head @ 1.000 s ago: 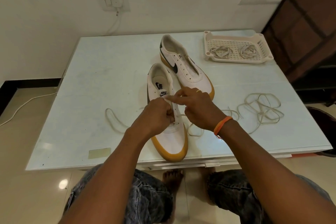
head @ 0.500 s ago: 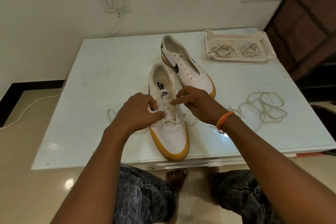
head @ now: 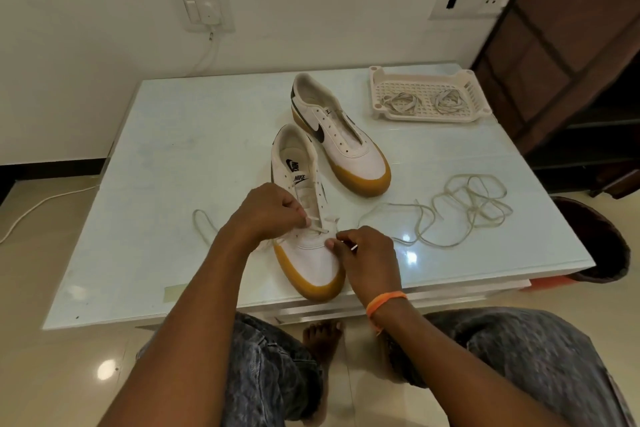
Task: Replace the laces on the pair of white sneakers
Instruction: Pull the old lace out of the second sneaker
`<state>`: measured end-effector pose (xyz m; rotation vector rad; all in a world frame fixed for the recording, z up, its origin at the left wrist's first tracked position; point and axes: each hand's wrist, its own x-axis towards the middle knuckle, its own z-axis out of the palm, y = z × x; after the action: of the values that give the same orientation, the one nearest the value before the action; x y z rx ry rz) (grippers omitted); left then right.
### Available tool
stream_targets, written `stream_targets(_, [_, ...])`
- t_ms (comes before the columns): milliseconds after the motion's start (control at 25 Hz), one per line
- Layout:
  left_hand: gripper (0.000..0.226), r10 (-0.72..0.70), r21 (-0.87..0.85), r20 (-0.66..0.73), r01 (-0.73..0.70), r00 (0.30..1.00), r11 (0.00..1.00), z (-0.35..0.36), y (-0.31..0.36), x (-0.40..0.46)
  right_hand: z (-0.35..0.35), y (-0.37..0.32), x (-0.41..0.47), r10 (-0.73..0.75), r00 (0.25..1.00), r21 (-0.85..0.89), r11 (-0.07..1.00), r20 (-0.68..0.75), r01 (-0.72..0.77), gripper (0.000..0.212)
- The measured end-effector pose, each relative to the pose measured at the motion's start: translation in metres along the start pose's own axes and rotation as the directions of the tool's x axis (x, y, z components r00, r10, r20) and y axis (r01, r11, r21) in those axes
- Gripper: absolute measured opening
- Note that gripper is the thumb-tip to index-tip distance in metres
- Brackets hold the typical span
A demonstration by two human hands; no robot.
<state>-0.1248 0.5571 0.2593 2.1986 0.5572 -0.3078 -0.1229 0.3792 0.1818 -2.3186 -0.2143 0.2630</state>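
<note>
We work at the glass table (head: 145,204), which carries everything, so we start there and narrow down. The near sneaker (head: 304,218) sits by the table's front edge, toe toward us, and the far sneaker (head: 337,135) lies behind it toward the middle, its eyelets bare — no lace in it at all. At the back right corner a plastic tray (head: 426,94) holds two coiled laces (head: 424,102); whether those are old or new we cannot tell. A loose lace (head: 464,208) sprawls near the right edge, well apart from both shoes. Our left hand (head: 270,211) pinches the working lace (head: 320,229) at the lowest eyelets of the near sneaker, fingers curled round it, and our right hand (head: 367,253) grips the lace's other end just beside the toe, its tip poking out past the fingers. We judge the job early: one crossing threaded on the first shoe, the upper eyelets open, and the second shoe wholly untouched.
</note>
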Motion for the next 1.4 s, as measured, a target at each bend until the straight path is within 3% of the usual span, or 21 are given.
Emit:
stream_targets(80, [0.016,-0.173,-0.119,-0.124,0.158,0.977,0.980,-0.018,-0.012,-0.002,0.004,0.002,-0.002,-0.001,0.999,0.014,1.000,-0.035,0.002,0.033])
stream_targets(120, [0.019,-0.210,-0.079,-0.197,0.198,0.958,0.977,-0.025,-0.021,-0.002,0.005,0.002,-0.003,0.004,0.999,0.025,1.000,-0.053,-0.003,0.033])
stream_targets(200, [0.022,-0.153,0.090,-0.306,0.188,0.940,0.978,-0.030,-0.030,-0.004,0.006,0.001,-0.005,0.008,0.997,0.023,1.000,-0.080,-0.007,0.032])
stream_targets(280, [0.027,0.020,0.155,-0.342,0.035,0.940,0.987,-0.020,-0.024,-0.012,0.008,0.001,-0.008,0.002,0.995,0.020,1.000,-0.096,0.000,0.033])
stream_targets(400, [0.023,0.290,0.298,-0.242,-0.214,0.926,0.930,0.011,-0.009,-0.011,0.009,0.003,-0.009,0.016,0.994,0.067,0.998,-0.112,-0.008,0.034])
stream_targets(520, [0.016,0.261,0.375,-0.109,-0.203,0.959,0.904,0.036,-0.004,0.001,0.010,0.003,-0.008,0.025,0.993,0.088,0.996,-0.111,-0.015,0.033])
stream_targets(640, [0.005,0.228,0.328,-0.090,-0.187,0.969,0.926,0.038,-0.005,0.011,0.008,0.003,-0.005,0.031,0.993,0.104,0.994,-0.112,-0.019,0.031])
stream_targets(720, [0.012,0.219,0.304,-0.076,-0.187,0.973,0.934,0.032,-0.007,0.010,0.009,0.004,-0.005,0.026,0.993,0.109,0.994,-0.112,-0.014,0.030])
stream_targets(840, [0.018,0.137,0.221,-0.313,-0.069,0.940,0.973,0.004,-0.013,0.004,0.009,0.005,-0.007,0.028,0.993,0.099,0.995,-0.118,-0.017,0.030])
stream_targets(920, [0.026,0.019,0.153,-0.508,0.069,0.861,0.986,-0.016,-0.026,-0.001,0.009,0.004,-0.007,0.029,0.992,0.113,0.994,-0.121,-0.015,0.029])
stream_targets(960, [0.028,-0.016,0.153,-0.542,0.118,0.840,0.981,-0.022,-0.031,-0.002,0.009,0.004,-0.006,0.032,0.992,0.128,0.992,-0.120,-0.017,0.027])
stream_targets(1080, [0.008,0.036,0.250,-0.462,0.091,0.886,0.964,-0.013,-0.030,-0.003,0.009,0.003,-0.006,0.046,0.991,0.158,0.987,-0.123,-0.026,0.024])
stream_targets(1160, [0.025,0.169,0.287,-0.352,-0.065,0.921,0.956,0.007,-0.019,0.000,0.009,0.004,-0.005,0.042,0.992,0.163,0.986,-0.120,-0.022,0.023])
stream_targets(1240, [0.022,0.268,0.369,-0.220,-0.175,0.938,0.913,0.024,-0.007,0.004,0.010,0.004,-0.004,0.040,0.992,0.159,0.987,-0.117,-0.021,0.024])
stream_targets(1400, [0.009,0.248,0.401,-0.119,-0.182,0.962,0.898,0.040,-0.008,0.013,0.010,0.005,-0.002,0.049,0.993,0.152,0.988,-0.111,-0.032,0.026])
